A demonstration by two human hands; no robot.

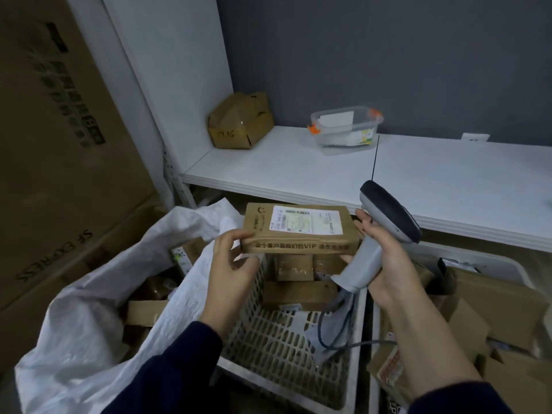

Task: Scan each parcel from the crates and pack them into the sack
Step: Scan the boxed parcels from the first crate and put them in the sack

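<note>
My left hand point(231, 258) grips the left end of a flat brown cardboard parcel point(298, 234), held level above the white slotted crate point(268, 339). A white shipping label with barcodes faces up on its top. My right hand point(385, 258) grips the grey handle of a barcode scanner point(385, 216) just right of the parcel; its dark head tilts up, and its fingertips touch the parcel's right end. The white woven sack point(89, 309) lies open at the left with several brown parcels inside. More parcels lie in the crate.
A second white crate point(507, 264) at the right holds several cardboard parcels. A white shelf point(298, 165) behind carries a crumpled brown box point(239, 121) and a clear plastic tub point(346, 127) with orange clips. Large cardboard cartons point(59, 144) stand at the left. The scanner's cable point(337, 333) trails into the crate.
</note>
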